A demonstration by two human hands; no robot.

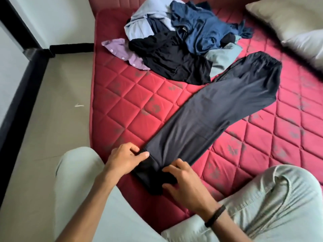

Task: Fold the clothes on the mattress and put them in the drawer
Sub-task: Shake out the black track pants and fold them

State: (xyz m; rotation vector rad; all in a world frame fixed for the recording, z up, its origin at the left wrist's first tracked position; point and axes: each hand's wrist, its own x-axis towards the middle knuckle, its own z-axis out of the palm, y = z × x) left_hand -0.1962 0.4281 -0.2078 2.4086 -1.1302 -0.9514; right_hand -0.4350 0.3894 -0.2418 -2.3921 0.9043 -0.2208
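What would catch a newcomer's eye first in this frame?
The red quilted mattress fills the view, and a pair of dark trousers lies stretched diagonally across it, waistband far right, hems near the person. Both hands work the hem end: the left hand pinches its edge, the right hand grips the bunched cloth. Beyond, a jumbled pile of clothes, blue, black and purple, waits unfolded at the top.

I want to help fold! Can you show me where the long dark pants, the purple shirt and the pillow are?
long dark pants (206, 116): head view, on the middle of the legs.
purple shirt (122, 51): head view, on its buttoned edge poking out of the pile.
pillow (293, 23): head view, on its top face.
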